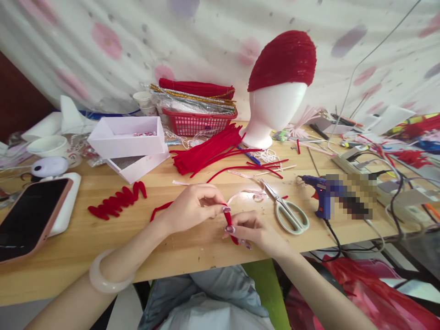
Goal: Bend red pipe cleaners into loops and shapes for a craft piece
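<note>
Between my two hands is a short red pipe cleaner piece (228, 219), held above the table's front part. My left hand (195, 204) pinches its upper end with thumb and finger. Lower down, my right hand (256, 231) grips the same piece, its fingers closed around it. Behind my left hand a red pipe cleaner (161, 208) sticks out on the table. A row of folded red pipe cleaner pieces (117, 201) lies to the left. Scissors (292, 215) with pale handles rest right of my hands, beside a tape measure (249, 193).
A blue glue gun (321, 195) with a cord lies at the right. Behind stand a white foam head (275, 107) wearing a red cap, a red basket (202, 123), a bundle of red pipe cleaners (206, 153) and a white box (127, 142). A phone (34, 215) is at left.
</note>
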Action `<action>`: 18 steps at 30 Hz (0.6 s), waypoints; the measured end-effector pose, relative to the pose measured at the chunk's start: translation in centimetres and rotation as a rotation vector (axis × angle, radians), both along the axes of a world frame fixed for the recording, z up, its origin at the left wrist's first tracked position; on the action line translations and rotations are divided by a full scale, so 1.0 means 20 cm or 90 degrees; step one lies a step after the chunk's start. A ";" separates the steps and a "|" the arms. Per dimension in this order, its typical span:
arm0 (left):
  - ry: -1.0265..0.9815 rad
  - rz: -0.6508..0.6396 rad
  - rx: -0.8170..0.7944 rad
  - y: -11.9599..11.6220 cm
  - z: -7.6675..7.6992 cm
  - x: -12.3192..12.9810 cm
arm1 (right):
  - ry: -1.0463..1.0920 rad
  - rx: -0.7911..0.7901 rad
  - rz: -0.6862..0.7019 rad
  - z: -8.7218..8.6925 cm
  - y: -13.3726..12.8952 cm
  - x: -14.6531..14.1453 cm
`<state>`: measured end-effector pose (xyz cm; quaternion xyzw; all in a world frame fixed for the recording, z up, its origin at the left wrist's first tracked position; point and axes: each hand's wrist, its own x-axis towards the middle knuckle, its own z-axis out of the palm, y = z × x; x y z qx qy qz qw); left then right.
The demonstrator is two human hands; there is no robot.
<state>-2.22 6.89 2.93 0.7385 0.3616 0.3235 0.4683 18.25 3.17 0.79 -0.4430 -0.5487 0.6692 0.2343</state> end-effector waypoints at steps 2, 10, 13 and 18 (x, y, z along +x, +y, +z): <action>0.079 0.018 0.142 -0.08 0.03 0.01 | -0.035 0.043 0.006 0.01 -0.02 0.00; 0.234 0.216 0.529 -0.40 0.04 0.13 | -0.128 0.246 -0.088 0.07 -0.06 -0.07; 0.252 0.262 0.561 -0.40 0.01 0.16 | -0.118 0.224 -0.124 0.05 -0.04 -0.08; 0.251 0.316 0.566 -0.40 -0.01 0.17 | -0.087 0.200 -0.201 0.01 -0.05 -0.11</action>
